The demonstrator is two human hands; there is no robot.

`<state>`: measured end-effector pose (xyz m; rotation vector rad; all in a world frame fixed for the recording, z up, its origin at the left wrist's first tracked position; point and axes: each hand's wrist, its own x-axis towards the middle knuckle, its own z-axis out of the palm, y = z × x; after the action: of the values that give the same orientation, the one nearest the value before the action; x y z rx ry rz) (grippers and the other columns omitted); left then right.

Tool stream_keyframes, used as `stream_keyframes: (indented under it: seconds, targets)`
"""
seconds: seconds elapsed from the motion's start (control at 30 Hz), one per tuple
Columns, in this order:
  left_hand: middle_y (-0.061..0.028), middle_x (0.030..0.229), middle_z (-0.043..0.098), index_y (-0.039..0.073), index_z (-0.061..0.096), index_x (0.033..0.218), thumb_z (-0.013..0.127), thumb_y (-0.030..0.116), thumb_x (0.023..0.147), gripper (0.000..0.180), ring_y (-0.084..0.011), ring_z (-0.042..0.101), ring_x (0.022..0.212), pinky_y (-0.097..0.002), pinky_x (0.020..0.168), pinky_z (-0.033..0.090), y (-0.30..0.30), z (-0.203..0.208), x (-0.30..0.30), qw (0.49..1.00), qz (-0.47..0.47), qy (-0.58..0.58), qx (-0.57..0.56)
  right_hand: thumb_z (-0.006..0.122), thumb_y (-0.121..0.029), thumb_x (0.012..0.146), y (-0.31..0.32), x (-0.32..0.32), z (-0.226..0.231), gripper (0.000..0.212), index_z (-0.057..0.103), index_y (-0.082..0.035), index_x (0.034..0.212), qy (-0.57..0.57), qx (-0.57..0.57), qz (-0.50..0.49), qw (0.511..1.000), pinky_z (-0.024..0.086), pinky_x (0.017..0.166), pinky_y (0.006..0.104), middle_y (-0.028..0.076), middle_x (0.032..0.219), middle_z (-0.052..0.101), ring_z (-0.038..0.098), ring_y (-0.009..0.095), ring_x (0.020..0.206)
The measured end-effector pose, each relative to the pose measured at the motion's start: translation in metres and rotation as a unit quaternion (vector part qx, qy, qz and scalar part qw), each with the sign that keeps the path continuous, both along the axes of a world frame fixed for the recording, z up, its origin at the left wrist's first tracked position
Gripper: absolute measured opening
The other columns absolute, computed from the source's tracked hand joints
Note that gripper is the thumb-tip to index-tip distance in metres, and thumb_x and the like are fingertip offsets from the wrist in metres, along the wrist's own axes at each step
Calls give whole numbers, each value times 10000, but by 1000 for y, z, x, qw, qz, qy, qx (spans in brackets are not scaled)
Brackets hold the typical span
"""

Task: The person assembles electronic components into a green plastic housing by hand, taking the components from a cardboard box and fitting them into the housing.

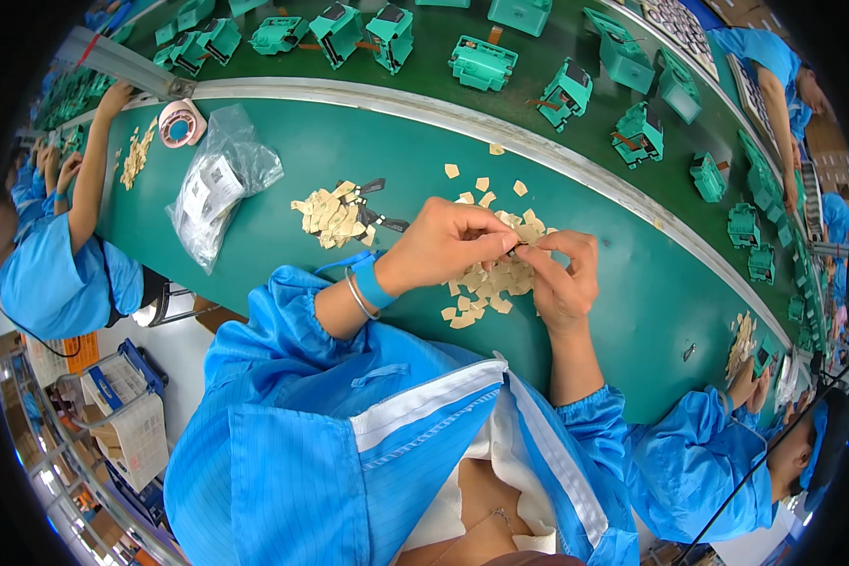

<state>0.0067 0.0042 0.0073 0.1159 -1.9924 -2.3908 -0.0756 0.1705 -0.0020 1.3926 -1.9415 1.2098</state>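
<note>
Small dark piece held above cream tab pile on worktop, pile probably close for reach; left hand and right hand: fingertip grip pinching piece, likely because it's tiny.

Bench in front of the person, belt beyond it, rail between.
Left hand and right hand meet over mid pile, small part between their fingertips; a few loose chips toward the rail. Left of that: left pile, strips at its right side. Further left: bag, then tape roll just beyond it near the rail, far-left pile past the roll. Right end of bench: far-right pile, by right co-worker. Left co-worker at the left end. Housings spread along the belt. Cart on the floor, left of and behind the bench edge.
</note>
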Motion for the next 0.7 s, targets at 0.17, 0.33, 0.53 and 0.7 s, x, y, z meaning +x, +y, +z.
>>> stream_keyframes:
  seconds: [0.17,0.33,0.53,0.7]
  targets:
    - [-36,651,643,-11,686,821,629,81,822,109,-51,563,556,-197,489,439,0,-3,-1,1000,18,-1,-5,673,6,530,1,2,1,280,715,-84,793,-10,1,21,1000,473,601,310,64,825,575,546,227,741]
    - [-37,632,638,-18,684,794,637,72,785,102,-48,559,565,-199,497,441,-3,-3,0,998,23,17,-54,653,48,525,2,3,-1,310,715,-85,798,-36,-2,30,999,475,619,320,77,860,571,543,239,761]
    - [-25,650,631,-15,679,776,634,55,772,84,-41,529,565,-206,497,421,-3,-3,-1,998,45,-10,-49,635,93,607,4,5,-5,272,687,-66,821,-99,-61,44,992,464,641,300,96,903,562,538,228,764]
    - [-49,626,598,2,640,713,649,40,738,47,-83,516,533,-233,478,405,-3,-4,-3,964,66,91,-240,600,33,806,7,-1,-14,165,622,-26,959,-270,-222,-1,937,441,662,262,91,909,556,523,161,756]
